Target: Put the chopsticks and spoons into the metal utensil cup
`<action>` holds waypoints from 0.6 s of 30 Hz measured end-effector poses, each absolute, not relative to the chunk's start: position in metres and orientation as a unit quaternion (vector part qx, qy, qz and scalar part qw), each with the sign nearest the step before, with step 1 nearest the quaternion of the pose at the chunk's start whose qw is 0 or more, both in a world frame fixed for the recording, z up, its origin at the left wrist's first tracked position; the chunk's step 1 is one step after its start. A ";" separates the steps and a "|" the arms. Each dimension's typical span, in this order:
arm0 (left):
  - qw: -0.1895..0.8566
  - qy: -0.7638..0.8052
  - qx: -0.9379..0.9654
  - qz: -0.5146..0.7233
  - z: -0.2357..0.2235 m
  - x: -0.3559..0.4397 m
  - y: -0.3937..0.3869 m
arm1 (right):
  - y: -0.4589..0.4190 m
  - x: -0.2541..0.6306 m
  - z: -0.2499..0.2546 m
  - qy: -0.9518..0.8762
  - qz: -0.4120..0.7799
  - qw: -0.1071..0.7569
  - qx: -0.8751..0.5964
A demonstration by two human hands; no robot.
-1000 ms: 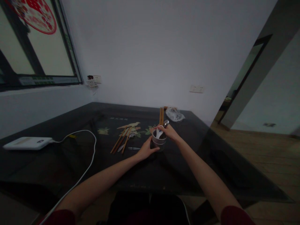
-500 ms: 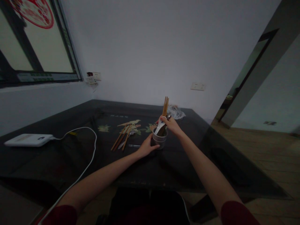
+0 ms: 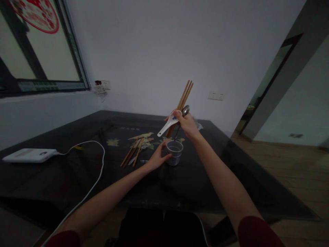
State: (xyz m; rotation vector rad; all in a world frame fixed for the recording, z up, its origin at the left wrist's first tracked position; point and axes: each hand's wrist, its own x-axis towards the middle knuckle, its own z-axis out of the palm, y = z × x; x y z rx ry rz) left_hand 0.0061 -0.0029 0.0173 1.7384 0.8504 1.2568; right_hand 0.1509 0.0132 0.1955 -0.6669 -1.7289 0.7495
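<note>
A metal cup (image 3: 173, 159) stands upright on the dark surface (image 3: 205, 175) in front of you, a little right of centre, its mouth facing up. Your left hand (image 3: 156, 158) is curved part-open around the cup's left side, thumb toward the front. This looks like a sound brace; light pressure low on the wall should stop the cup tipping or sliding without tilting it.

Above the cup, your right hand (image 3: 189, 127) is closed around a mixed bundle: a white spoon (image 3: 166, 127), wooden chopsticks (image 3: 185, 95) and a metal spoon (image 3: 185, 110). The chopsticks rise at a slant, the white spoon's handle slopes down to the left, and the metal spoon's bowl is up, beside your fingers. A thin dark handle comes down close to the cup's rim; whether it is inside or behind, you cannot tell from here.

Because the pieces fan out at different angles, an even squeeze around them all seems wise. The smooth white spoon sits outermost and is probably the likeliest to slip. Lift the low ends well over the rim when moving sideways, so nothing catches.

To the left of your left hand, more chopsticks (image 3: 126, 156) lie beside a spoon (image 3: 144, 146). Farther left is a white device (image 3: 28, 155) with a cable (image 3: 103, 157).
</note>
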 end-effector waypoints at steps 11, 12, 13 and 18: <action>0.391 0.400 0.602 0.570 0.107 -0.104 -0.013 | 0.021 0.067 0.161 -0.646 0.434 0.566 -0.272; 0.396 0.402 0.602 0.565 0.108 -0.109 -0.014 | 0.025 0.059 0.155 -0.640 0.433 0.567 -0.286; 0.403 0.403 0.604 0.557 0.107 -0.112 -0.014 | 0.030 0.051 0.149 -0.636 0.433 0.565 -0.297; 0.465 0.425 0.589 0.507 0.092 -0.116 -0.011 | 0.045 0.020 0.112 -0.601 0.468 0.538 -0.360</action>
